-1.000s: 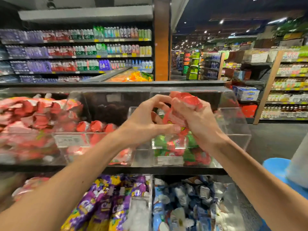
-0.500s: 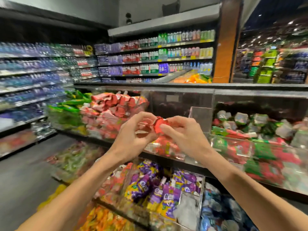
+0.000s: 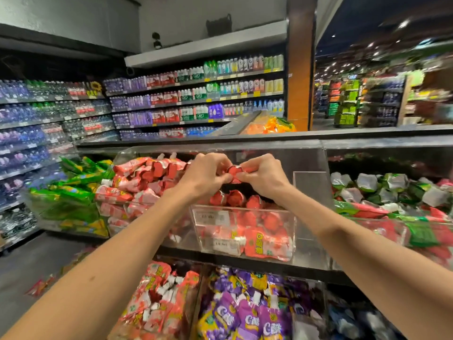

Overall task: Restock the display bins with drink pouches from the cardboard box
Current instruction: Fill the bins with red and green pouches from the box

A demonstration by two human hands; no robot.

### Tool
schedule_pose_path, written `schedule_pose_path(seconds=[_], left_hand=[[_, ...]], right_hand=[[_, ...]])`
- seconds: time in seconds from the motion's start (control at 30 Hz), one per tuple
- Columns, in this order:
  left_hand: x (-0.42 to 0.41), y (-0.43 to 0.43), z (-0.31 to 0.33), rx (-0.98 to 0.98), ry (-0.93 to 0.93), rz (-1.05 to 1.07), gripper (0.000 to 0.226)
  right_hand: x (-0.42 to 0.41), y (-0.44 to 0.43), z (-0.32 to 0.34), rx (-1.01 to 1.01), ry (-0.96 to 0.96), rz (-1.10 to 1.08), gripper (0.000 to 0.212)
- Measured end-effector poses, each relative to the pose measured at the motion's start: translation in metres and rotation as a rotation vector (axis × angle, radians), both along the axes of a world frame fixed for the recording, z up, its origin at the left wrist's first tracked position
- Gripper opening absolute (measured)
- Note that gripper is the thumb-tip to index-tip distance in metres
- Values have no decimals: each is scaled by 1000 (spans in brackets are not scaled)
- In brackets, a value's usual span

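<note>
Both your left hand [image 3: 208, 175] and right hand [image 3: 263, 176] pinch one red pouch [image 3: 234, 171] lying crosswise directly above the clear bin [image 3: 245, 217].

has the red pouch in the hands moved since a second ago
Yes. The red pouch, pinched by both hands, went from over the green-and-red bin leftward to above the clear bin of red pouches.

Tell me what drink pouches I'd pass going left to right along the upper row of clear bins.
Green and yellow pouches → heaped red and pink pouches → small clear plastic bin of red pouches beneath both hands → green, red and white pouches.
</note>
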State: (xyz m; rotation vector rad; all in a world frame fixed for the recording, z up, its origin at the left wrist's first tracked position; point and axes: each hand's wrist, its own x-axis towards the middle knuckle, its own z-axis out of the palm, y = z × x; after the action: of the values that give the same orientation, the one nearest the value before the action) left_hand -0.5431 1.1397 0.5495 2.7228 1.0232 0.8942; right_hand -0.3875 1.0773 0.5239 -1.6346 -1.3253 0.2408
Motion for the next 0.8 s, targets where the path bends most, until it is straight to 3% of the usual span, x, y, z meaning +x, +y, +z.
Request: schedule_pose_path(seconds=[0.23, 0.37, 0.47, 0.57, 0.63, 0.67, 0.73, 0.8], left_hand=[[16, 52, -11, 328, 499, 157, 26], [19, 62, -17, 505, 694, 172, 19], [22, 69, -22, 515, 714, 182, 19], [25, 75, -25, 523, 716, 178, 19], [24, 76, -24, 545, 723, 163, 18], [22, 76, -23, 534, 711, 154, 18], [13, 74, -23, 420, 586, 97, 24], [3, 67, -18, 170, 295, -30, 30]], right_hand=[[-10, 65, -18, -187, -87, -164, 22], [-19, 82, -27, -253, -140, -188, 16], [-25, 87, -25, -303, -185, -200, 6], [-24, 87, -26, -345, -204, -167, 23], [-23, 81, -26, -345, -178, -142, 12], [-22, 76, -25, -334, -153, -133, 18], [-23, 61, -19, -278, -123, -120, 32], [-29, 34, -11, -170, -103, -107, 34]])
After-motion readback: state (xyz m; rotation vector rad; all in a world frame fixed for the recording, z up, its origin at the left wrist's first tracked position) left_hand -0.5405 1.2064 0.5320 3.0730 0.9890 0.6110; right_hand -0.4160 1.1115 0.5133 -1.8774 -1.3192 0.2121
